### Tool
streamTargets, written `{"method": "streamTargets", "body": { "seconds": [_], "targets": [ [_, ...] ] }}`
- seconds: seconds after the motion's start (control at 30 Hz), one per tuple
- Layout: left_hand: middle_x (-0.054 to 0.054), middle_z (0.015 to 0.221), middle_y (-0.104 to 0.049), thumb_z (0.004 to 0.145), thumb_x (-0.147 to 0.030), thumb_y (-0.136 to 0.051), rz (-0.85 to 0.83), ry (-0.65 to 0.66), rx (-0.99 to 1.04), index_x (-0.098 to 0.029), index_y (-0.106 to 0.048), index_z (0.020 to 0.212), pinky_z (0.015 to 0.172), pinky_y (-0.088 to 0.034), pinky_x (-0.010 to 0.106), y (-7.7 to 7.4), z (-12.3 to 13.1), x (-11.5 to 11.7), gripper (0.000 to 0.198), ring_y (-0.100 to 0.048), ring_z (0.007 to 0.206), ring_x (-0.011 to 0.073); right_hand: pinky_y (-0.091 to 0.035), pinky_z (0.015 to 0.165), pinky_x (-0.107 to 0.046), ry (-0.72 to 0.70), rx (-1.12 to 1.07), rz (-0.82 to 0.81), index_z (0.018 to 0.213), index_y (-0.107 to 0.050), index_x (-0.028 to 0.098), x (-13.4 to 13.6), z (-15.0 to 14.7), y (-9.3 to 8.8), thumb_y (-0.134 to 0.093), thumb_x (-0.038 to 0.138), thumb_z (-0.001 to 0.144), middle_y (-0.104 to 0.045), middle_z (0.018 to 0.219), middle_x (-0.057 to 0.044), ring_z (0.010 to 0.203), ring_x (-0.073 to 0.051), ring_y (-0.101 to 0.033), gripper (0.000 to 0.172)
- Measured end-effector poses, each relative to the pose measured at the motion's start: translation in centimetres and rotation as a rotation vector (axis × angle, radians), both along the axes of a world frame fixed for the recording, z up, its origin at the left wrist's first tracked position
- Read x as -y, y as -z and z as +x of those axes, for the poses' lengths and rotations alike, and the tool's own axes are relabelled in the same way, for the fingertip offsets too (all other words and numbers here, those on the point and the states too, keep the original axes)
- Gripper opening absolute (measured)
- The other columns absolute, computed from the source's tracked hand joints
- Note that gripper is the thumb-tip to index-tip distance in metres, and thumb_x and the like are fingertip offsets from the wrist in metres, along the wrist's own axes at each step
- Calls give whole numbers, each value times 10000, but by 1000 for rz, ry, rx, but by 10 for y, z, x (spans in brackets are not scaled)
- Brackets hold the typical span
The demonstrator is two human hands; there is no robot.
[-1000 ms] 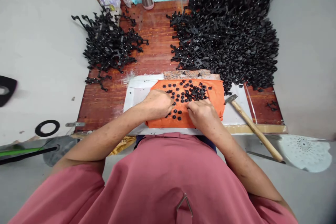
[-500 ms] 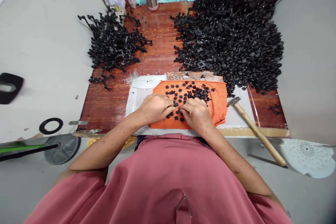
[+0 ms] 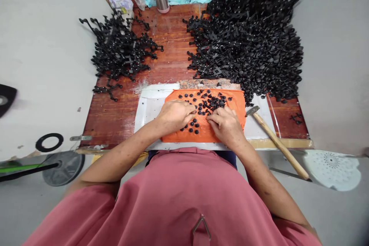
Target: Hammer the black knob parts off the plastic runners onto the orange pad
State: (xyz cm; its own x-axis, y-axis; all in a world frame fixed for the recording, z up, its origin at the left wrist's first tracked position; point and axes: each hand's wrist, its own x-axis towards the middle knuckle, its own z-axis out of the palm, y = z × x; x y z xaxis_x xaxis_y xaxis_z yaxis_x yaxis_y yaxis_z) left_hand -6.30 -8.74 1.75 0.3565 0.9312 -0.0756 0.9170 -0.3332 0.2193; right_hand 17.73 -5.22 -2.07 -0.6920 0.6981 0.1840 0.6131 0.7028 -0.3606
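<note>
Orange cloth [image 3: 234,104] lies on a white tray [image 3: 148,102] at the near edge of a reddish wooden table [image 3: 170,54]. Dozens of small black round pieces [image 3: 206,102] are scattered over the cloth, thickest toward its far right. Handling parts this tiny probably goes best with light fingertip work, wrists anchored low, and every piece kept on the cloth so none rolls off onto the tray. The person's left hand [image 3: 174,114] rests on the left part of the cloth, knuckles up, fingers curled down and pointing right into the pieces. The right hand [image 3: 227,125] rests on the near right part, fingers bent and pointing toward the same cluster, so both sets of fingertips sit close together. Each grip is hidden under the knuckles: it cannot be told how far either is open, or whether it has hold of a piece. Both bare forearms reach in from the near side, wrists close to the cloth. A large heap of black plastic branches [image 3: 253,42] fills the far right of the table, a smaller heap [image 3: 121,50] lies far left, and a hammer [image 3: 276,142] lies just right of the cloth.
</note>
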Motion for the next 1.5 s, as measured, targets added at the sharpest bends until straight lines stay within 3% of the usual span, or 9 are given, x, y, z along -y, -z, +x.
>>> {"method": "streamTargets", "body": {
  "seconds": [0.23,0.43,0.63,0.73,0.9,1.1,1.2,1.33,1.5],
  "targets": [
    [73,914,-796,976,-194,-569,56,68,-62,-182,-764,927,845,-506,370,9,20,-19,201,-730,888,234,-285,847,-395,-67,60,19,895,-781,207,5,1,-12,-560,173,1033,-737,833,-47,850,-220,-535,263],
    [85,849,-790,956,-200,-575,23,120,-118,-168,-747,831,794,-489,376,5,10,-13,216,-721,828,244,-307,835,-380,-57,92,-107,862,-764,192,9,-13,-19,-593,109,951,-769,840,-46,824,-220,-566,210],
    [60,910,-804,1013,-265,-554,52,84,-63,-200,-746,993,810,-486,355,-2,15,-13,204,-731,873,228,-323,854,-374,-85,49,-148,998,-769,196,8,-19,-19,-562,112,968,-782,912,-53,877,-230,-595,225],
    [48,955,-813,1023,-246,-546,38,90,-27,-223,-751,1071,831,-487,364,1,23,-20,212,-743,911,233,-314,848,-375,-9,-26,-110,1059,-760,214,4,-8,-19,-572,149,989,-761,876,-30,845,-219,-593,211],
    [69,890,-809,989,-192,-569,40,122,-60,-188,-756,915,795,-480,369,7,25,-24,201,-733,836,234,-261,818,-405,138,64,98,990,-796,215,-9,-4,-14,-547,261,1060,-732,915,-80,916,-255,-537,263],
    [53,874,-803,981,-218,-568,61,93,-70,-200,-758,888,809,-488,360,-3,15,-16,212,-717,819,217,-235,792,-416,72,132,178,897,-806,229,-9,-24,-1,-529,281,1079,-681,883,-90,915,-263,-465,335],
    [57,923,-812,1005,-254,-546,39,0,-68,-211,-768,951,798,-496,370,-9,12,-19,233,-734,862,239,-241,816,-418,42,132,201,861,-789,229,-6,-23,0,-536,243,1072,-681,881,-80,914,-255,-463,329],
    [73,964,-815,1010,-248,-532,80,-82,-39,-213,-776,1006,852,-500,399,-7,13,-33,247,-743,917,260,-247,841,-426,62,131,224,980,-804,235,-9,-16,-4,-503,229,1091,-706,907,-74,928,-252,-488,321],
    [75,936,-815,975,-218,-548,62,14,-15,-201,-760,885,876,-485,408,1,22,-50,231,-736,901,248,-246,828,-419,129,159,177,1124,-798,211,-20,-19,-6,-511,259,1086,-734,1014,-103,985,-279,-499,294]
  ]
}}
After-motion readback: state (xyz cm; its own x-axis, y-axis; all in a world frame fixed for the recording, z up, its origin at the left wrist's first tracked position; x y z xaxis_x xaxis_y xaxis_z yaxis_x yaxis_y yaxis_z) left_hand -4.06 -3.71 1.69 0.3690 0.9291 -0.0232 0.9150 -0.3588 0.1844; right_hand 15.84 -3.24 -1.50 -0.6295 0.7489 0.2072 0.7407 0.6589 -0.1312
